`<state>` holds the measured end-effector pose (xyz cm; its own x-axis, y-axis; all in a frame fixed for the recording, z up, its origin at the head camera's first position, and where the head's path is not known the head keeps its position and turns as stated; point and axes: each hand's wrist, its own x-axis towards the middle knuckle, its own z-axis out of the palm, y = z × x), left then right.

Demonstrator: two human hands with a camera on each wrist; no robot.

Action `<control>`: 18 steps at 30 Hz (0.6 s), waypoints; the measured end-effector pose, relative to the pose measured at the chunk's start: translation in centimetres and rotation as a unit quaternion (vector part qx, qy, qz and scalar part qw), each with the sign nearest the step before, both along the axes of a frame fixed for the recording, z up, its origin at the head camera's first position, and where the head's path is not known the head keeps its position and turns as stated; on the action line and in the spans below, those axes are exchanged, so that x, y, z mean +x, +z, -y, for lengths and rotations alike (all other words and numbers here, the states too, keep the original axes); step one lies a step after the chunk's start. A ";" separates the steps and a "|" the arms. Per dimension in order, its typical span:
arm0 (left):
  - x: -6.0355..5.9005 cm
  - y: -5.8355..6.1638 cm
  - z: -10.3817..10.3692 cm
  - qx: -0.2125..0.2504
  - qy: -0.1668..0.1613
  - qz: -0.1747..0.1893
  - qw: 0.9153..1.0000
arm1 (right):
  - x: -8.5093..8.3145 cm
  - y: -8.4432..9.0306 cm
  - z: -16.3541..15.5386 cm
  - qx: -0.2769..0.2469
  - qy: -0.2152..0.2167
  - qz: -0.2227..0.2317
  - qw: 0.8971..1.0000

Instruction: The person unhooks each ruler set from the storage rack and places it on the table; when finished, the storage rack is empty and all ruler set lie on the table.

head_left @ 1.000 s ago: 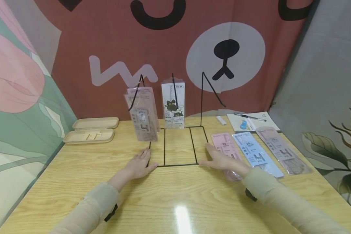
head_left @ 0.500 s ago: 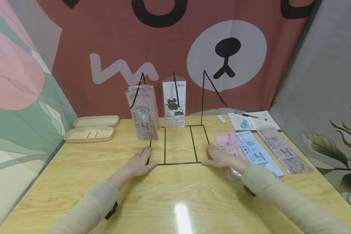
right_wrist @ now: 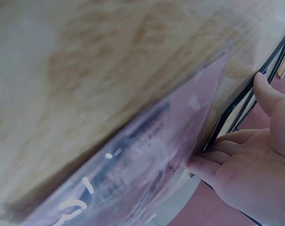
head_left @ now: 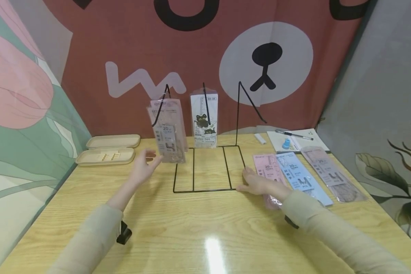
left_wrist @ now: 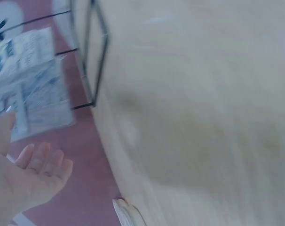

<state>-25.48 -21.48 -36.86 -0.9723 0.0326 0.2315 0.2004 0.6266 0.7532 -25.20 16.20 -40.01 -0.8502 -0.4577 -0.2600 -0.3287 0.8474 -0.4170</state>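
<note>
Head view. White hanging packet [head_left: 203,133]: "Ruler Set" along bottom edge; code at upper right ends in "34", prefix uncertain. Pink hanging packet [head_left: 166,142], front: "20" at mid-height, "4" lower down, 好帮手 set vertically at left. Flat pink packet [head_left: 266,164]: "20", same vertical characters; top line too small to read. Blue packet [head_left: 298,173]: "20", 好帮手, "PCS". Mauve packet [head_left: 328,169], far right: "20" and large "4". Wrist views: print blurred, illegible.

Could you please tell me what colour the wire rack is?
The rack is black; the head view shows best.
</note>
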 end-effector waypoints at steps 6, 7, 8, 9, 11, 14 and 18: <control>-1.2 1.0 -0.3 0.061 0.011 0.033 0.998 | 0.0 0.0 0.0 0.004 -0.006 0.003 1.000; -1.4 1.0 -0.5 0.072 0.010 0.038 0.997 | 0.1 0.0 0.1 0.005 -0.006 0.004 1.000; -1.5 0.9 -0.7 0.080 0.009 0.044 0.996 | 0.1 0.0 0.1 0.005 -0.006 0.005 1.000; -1.6 0.8 -0.9 0.086 0.009 0.050 0.995 | 0.1 0.0 0.1 0.006 -0.007 0.006 1.000; -1.8 0.7 -1.4 0.089 0.006 0.057 0.994 | 0.2 0.0 0.1 0.005 -0.007 0.009 1.000; -2.0 0.5 -1.8 0.098 -0.010 0.060 0.993 | 0.2 0.1 0.2 0.004 -0.006 0.010 1.000; -2.1 0.4 -2.2 0.127 -0.032 0.059 0.990 | 0.2 0.3 0.1 0.007 -0.009 0.012 1.000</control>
